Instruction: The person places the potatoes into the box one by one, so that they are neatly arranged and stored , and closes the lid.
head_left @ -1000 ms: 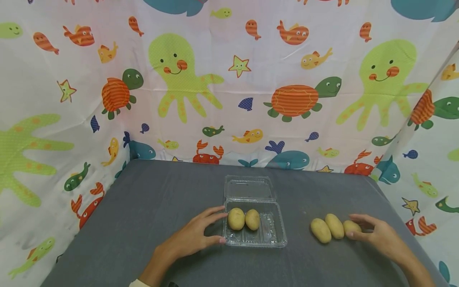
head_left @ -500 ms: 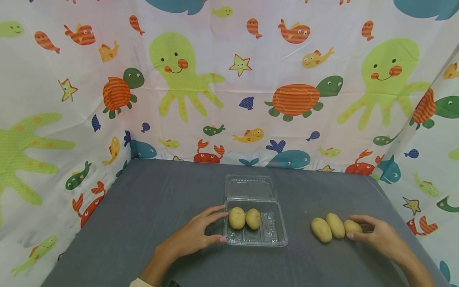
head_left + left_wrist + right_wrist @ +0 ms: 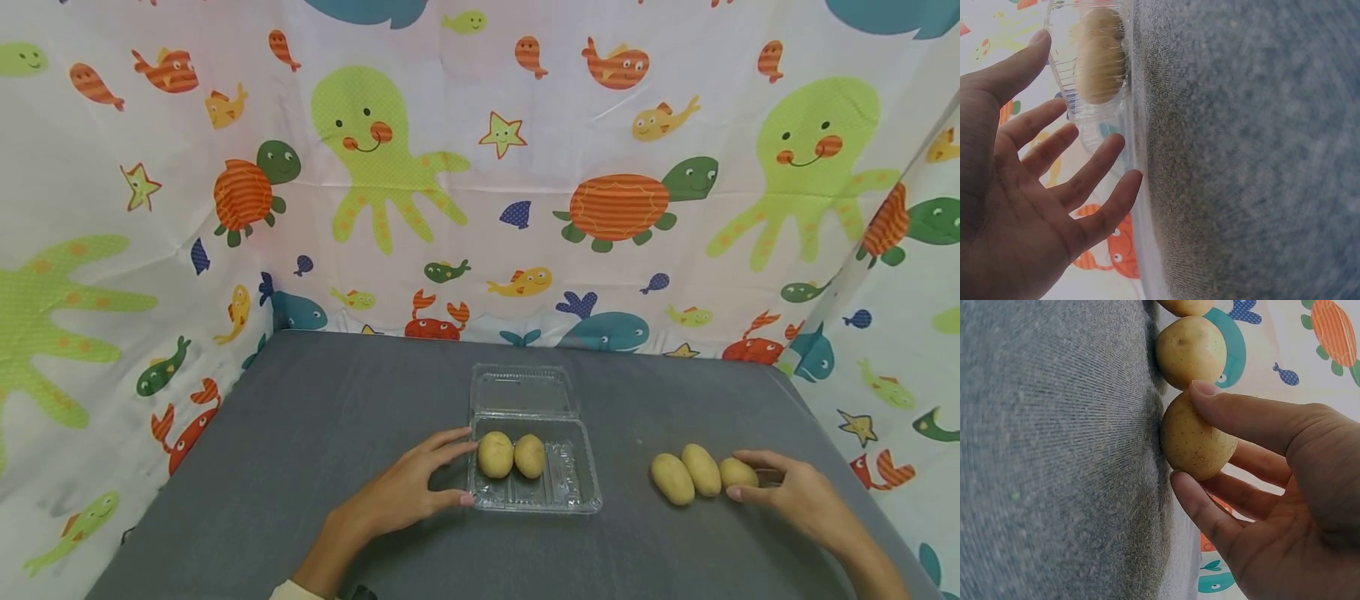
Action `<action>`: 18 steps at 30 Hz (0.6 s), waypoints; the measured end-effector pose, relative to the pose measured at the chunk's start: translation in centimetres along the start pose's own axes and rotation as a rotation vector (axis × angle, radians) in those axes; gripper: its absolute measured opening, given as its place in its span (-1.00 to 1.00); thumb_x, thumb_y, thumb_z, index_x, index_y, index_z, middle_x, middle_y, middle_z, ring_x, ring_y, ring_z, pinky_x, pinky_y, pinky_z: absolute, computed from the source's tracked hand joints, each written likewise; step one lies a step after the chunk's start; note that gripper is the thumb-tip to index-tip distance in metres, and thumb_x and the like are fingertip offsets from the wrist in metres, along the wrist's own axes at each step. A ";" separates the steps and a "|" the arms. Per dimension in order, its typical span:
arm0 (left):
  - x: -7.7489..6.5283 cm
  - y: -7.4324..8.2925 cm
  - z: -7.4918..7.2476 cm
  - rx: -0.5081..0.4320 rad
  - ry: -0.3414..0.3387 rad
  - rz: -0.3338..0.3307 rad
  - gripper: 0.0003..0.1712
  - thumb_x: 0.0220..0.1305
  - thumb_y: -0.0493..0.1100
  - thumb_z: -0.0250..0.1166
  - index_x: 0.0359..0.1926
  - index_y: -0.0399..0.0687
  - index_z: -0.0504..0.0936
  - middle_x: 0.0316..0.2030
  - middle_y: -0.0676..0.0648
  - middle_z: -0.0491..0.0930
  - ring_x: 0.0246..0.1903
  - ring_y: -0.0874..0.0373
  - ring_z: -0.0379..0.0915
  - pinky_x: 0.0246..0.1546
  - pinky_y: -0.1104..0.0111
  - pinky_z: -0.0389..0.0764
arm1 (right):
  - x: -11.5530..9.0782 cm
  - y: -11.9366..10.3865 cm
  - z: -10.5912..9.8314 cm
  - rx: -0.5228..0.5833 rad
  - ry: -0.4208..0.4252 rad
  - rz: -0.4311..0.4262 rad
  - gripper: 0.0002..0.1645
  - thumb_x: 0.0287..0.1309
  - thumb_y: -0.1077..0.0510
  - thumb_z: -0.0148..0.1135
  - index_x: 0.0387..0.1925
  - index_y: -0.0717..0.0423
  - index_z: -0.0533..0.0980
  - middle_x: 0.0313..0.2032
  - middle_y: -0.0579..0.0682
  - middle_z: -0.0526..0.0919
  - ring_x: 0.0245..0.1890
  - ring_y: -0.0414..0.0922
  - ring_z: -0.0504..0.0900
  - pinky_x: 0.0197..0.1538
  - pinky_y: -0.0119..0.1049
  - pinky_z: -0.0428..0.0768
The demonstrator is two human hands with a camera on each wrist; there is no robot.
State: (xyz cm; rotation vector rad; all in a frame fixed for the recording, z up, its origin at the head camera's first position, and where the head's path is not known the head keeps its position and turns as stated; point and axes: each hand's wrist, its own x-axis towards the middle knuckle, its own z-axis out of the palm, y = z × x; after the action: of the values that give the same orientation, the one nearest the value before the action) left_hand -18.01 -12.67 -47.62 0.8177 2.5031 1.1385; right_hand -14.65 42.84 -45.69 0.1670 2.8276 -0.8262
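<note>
Inside one container (image 3: 562, 475), two potatoes (image 3: 496, 455); outside, three potatoes (image 3: 701, 470); hands: left (image 3: 412, 492) spread, right (image 3: 795, 497) pinching one.

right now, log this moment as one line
left hand: at box | right hand: grips rightmost potato | box: lid open, two potatoes inside | table: two more potatoes

Soft even light; left-wrist grey cloth (image 3: 1266, 150) blurred, probably defocused.

My thumb (image 3: 1254, 419) and fingers (image 3: 1207, 511) pinch a potato (image 3: 1194, 440) on the grey counter (image 3: 1054, 450); a second potato (image 3: 1190, 353) sits just beside it, a third potato (image 3: 1186, 305) beyond, before a curtain (image 3: 1319, 381) with sea-creature prints.
</note>
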 end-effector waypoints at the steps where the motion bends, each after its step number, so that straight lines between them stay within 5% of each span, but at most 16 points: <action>1: 0.0 0.0 0.0 0.000 0.000 0.000 -0.14 0.37 0.28 0.42 0.59 0.29 0.36 0.62 0.18 0.16 0.60 -0.07 0.12 0.43 -0.27 0.32 | 0.0 0.0 0.0 -0.002 0.001 0.002 -0.03 0.21 -0.28 0.53 0.35 0.35 0.51 0.19 0.38 0.65 0.08 0.21 0.67 0.00 0.18 0.66; 18: -0.1 0.1 0.0 0.006 0.003 0.003 -0.15 0.38 0.27 0.42 0.59 0.28 0.36 0.62 0.15 0.16 0.59 -0.07 0.14 0.43 -0.26 0.33 | -0.1 0.0 -0.3 -0.016 0.060 0.023 0.04 0.16 -0.39 0.51 0.33 0.34 0.52 0.25 0.51 0.55 0.15 0.39 0.61 -0.02 0.22 0.66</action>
State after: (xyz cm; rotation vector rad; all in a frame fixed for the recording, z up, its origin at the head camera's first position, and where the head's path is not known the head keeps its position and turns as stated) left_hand -17.96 -12.68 -47.54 0.8224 2.5099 1.1342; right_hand -14.61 43.02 -45.44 0.2248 2.8814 -0.8071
